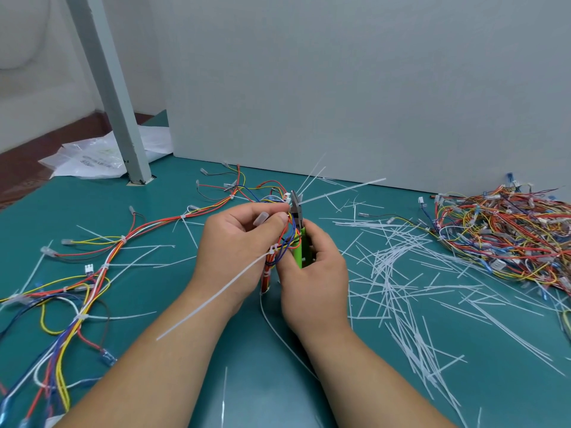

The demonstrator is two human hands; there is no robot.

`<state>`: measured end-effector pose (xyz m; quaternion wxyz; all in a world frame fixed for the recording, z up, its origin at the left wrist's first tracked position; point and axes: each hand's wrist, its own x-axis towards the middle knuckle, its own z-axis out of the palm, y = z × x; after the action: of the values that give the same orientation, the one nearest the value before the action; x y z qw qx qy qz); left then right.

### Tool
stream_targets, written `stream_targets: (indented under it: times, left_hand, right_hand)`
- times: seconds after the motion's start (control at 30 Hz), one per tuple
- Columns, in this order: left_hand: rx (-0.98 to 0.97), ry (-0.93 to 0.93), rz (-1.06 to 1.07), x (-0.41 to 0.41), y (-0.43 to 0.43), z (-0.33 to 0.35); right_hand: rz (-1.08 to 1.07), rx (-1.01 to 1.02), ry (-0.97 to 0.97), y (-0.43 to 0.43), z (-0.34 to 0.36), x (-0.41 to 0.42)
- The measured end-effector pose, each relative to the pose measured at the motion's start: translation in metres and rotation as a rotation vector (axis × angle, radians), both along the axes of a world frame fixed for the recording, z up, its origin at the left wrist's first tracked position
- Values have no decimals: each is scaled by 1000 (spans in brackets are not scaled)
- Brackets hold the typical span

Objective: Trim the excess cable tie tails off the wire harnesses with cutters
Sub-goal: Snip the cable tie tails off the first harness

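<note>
Harness (285,242) pinched in L hand (234,245) fingers (275,219); R hand (312,279) grips cutters (299,230) touching it.

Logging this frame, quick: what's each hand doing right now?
Left hand: closed, pinching the harness.
Right hand: closed, gripping the cutters.

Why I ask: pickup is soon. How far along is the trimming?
Done: many cut tails litter the mat. In hand: left hand holds a harness, right hand sets green cutters at one tail. Left: its long tail over the wrist; whether the right pile is trimmed, unclear.
</note>
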<state>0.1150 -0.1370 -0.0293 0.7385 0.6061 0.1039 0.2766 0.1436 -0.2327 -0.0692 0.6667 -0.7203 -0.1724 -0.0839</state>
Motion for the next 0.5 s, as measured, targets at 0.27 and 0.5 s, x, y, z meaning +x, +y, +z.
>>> stream_targets:
  times: [0.27, 0.5]
  left_hand:
    - [-18, -17, 7, 0, -2, 0]
    - [-19, -18, 5, 1, -2, 0]
  right_hand:
    - [38, 34, 9, -2, 2, -1]
    - [42, 50, 1, -2, 0, 0]
